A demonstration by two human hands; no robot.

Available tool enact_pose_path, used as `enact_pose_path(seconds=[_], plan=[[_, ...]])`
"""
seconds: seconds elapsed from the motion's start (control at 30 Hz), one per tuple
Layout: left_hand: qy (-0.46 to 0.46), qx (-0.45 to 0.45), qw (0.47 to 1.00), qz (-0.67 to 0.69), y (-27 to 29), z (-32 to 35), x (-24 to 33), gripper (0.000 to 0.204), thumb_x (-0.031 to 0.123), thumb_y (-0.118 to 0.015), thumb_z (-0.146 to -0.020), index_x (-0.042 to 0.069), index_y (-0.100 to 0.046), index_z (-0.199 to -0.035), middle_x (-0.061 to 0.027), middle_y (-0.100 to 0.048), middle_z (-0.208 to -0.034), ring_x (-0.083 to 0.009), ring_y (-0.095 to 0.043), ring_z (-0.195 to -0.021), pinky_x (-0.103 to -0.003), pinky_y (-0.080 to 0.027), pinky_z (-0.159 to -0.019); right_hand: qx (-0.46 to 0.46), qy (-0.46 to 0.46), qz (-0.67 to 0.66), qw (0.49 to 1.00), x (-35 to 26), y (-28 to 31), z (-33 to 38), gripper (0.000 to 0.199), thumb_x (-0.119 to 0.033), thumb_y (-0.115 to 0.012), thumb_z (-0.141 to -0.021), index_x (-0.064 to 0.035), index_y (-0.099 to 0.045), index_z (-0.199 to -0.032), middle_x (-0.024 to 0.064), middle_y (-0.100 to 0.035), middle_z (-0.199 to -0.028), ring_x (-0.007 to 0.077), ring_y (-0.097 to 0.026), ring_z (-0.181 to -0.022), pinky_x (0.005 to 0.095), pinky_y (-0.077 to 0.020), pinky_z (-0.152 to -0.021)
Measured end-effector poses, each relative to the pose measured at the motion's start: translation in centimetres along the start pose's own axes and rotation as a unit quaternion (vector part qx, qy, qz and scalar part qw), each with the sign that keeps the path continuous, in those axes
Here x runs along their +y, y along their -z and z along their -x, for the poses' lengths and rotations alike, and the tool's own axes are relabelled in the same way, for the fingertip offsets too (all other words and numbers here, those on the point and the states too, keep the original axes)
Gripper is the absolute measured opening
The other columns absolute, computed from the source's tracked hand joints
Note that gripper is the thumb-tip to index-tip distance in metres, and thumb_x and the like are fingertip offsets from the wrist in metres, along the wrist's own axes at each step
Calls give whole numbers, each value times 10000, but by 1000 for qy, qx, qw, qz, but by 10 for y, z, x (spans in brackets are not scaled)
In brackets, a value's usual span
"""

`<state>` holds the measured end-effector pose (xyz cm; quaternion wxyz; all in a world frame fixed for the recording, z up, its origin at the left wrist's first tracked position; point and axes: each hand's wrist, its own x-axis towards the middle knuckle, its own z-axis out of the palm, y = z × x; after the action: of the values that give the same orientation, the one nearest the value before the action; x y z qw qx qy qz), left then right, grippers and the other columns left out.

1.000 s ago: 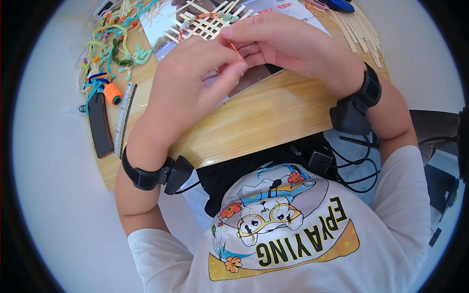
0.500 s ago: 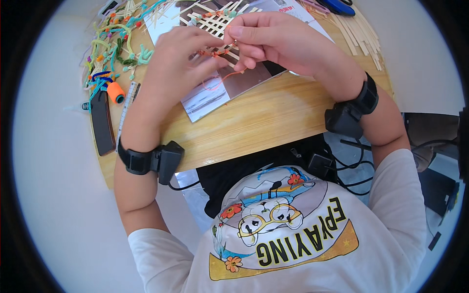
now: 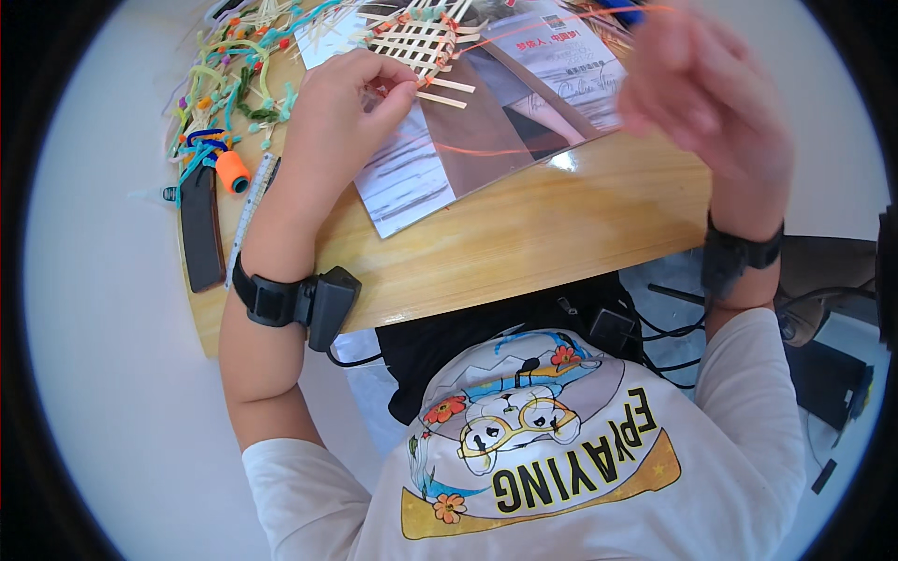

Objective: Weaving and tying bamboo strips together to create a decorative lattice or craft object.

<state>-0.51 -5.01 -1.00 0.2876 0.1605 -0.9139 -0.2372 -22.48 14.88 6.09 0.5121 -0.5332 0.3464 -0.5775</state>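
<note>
A small woven lattice (image 3: 412, 45) of pale flat wooden strips, bound round its edge with orange thread and small beads, lies at the far middle on a glossy magazine (image 3: 407, 192). My left hand (image 3: 351, 103) pinches its near edge between thumb and fingers. From the lattice's right side an orange thread (image 3: 580, 12) stretches, nearly straight, to the fingertips of my right hand (image 3: 702, 93), raised at the far right and smeared by motion. Another length of the orange thread curves loosely over the magazine.
A tangle of coloured pipe cleaners and beads (image 3: 238, 75) covers the far left. Near it are an orange spool (image 3: 233, 172), a dark flat bar (image 3: 202, 229) and a ruler (image 3: 247, 215). The wooden table's edge (image 3: 524, 276) curves in front of me.
My right hand has swung away from the lattice to the right, drawing the orange thread out long. My left hand has stayed at the lattice, which now shows more fully.
</note>
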Motion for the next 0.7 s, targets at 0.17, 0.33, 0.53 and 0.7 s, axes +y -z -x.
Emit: enact_pose_path(seconds=[0.17, 0.33, 0.53, 0.7], plan=[[46, 6, 998, 32, 0, -1, -5, 141, 122, -686, -799, 3, -686, -874, -113, -664, -813, -218, -649, -742, -314, -515, -697, -34, 35, 92, 995, -45, 28, 41, 191, -290, -467, -1004, -129, -501, -907, -108, -395, -558, 6, -318, -430, 205, -367, -495], [65, 29, 997, 29, 6, 1, 1, 159, 125, -677, -809, -11, -679, -891, -113, -662, -830, -208, -646, -752, -306, -512, -703, -94, 98, 196, 971, -72, 56, 68, 332, -302, -491, -1005, -16, -647, -945, 66, -667, -912, 145, -606, -719, 273, -472, -691], [43, 42, 998, 27, 4, -1, 5, 154, 121, -667, -823, -22, -664, -880, -115, -656, -827, -214, -630, -744, -314, -496, -715, 231, 85, 444, 862, -60, 84, 53, 414, -337, -450, -1020, 29, -630, -1093, 83, -663, -1009, 109, -548, -710, 251, -449, -679], [33, 37, 998, 34, 8, 3, 12, 153, 116, -673, -821, -26, -662, -878, -120, -657, -813, -217, -624, -733, -316, -492, -708, 102, -39, 336, 935, 12, 20, -23, 336, -285, -472, -1017, -15, -623, -1147, 81, -672, -1069, 57, -522, -601, 202, -440, -562]])
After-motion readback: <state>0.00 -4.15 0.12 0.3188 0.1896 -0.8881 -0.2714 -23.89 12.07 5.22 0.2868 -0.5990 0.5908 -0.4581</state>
